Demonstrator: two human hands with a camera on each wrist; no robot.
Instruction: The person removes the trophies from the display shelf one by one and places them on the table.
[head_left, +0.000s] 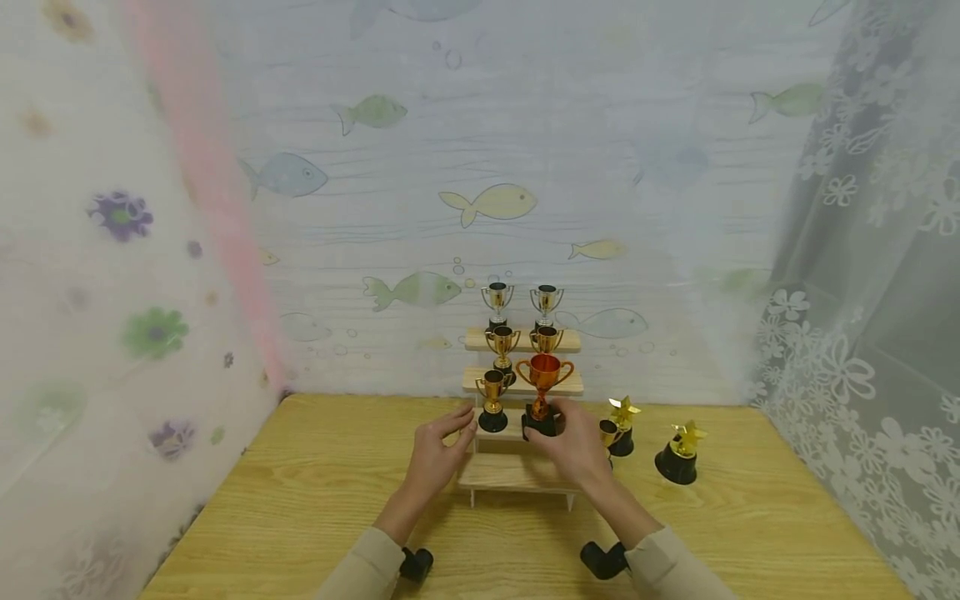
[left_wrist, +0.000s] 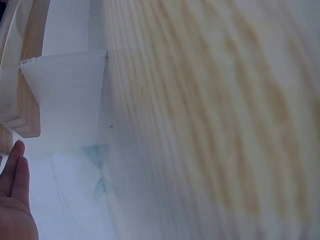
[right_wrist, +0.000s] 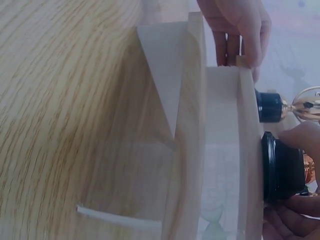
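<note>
A tiered wooden display stand (head_left: pixel 517 473) stands on the table. My right hand (head_left: pixel 573 442) pinches the black base (right_wrist: pixel 284 169) of a copper-red trophy cup (head_left: pixel 544 373) at the right of the second step from the bottom. The cup is upright, its base at the step's surface. Beside it on that step is a gold trophy cup (head_left: pixel 493 388). My left hand (head_left: pixel 435 450) touches the left end of the same step, fingers fairly straight in the left wrist view. Gold cups (head_left: pixel 502 342) stand one step higher, silver-coloured cups (head_left: pixel 498 297) on the top.
Right of the stand are two gold star trophies (head_left: pixel 678 457) on black bases and a gold cup (head_left: pixel 608 431), partly hidden behind my right hand. The wooden table (head_left: pixel 322 475) meets a fish-print curtain (head_left: pixel 420 192) behind the stand. A lacy curtain (head_left: pixel 847 367) hangs at right.
</note>
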